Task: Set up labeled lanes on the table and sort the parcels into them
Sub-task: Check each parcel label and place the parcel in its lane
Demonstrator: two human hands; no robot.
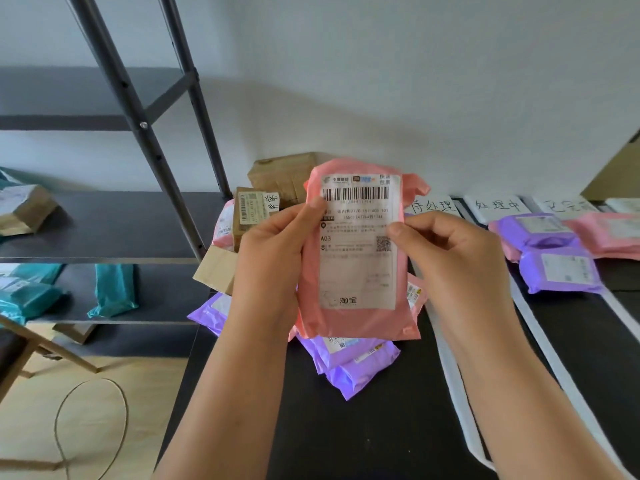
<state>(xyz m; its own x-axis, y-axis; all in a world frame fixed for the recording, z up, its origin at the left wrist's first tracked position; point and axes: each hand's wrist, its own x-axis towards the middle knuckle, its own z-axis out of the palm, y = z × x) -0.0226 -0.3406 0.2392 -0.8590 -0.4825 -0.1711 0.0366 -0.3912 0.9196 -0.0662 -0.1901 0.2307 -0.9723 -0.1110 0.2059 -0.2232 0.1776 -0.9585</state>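
Observation:
I hold a pink parcel (360, 320) upright above the black table (363, 427), its white shipping label facing me. My left hand (273, 258) grips its left edge, thumb on the label. My right hand (450, 251) pinches its right edge. Under it lies a pile of purple parcels (360, 362), pink ones and brown boxes (252, 209). White tape strips (453, 393) mark lanes on the table. Handwritten paper labels (498, 206) lie at the lanes' far ends. Two purple parcels (557, 268) and a pink parcel (609, 237) lie in the right lanes.
A dark metal shelf unit (114, 223) stands to the left, holding teal parcels (112, 289) and a brown parcel (24, 209). A cable (86, 403) loops on the wooden floor. A white wall runs behind the table. A cardboard piece (616, 178) leans at the far right.

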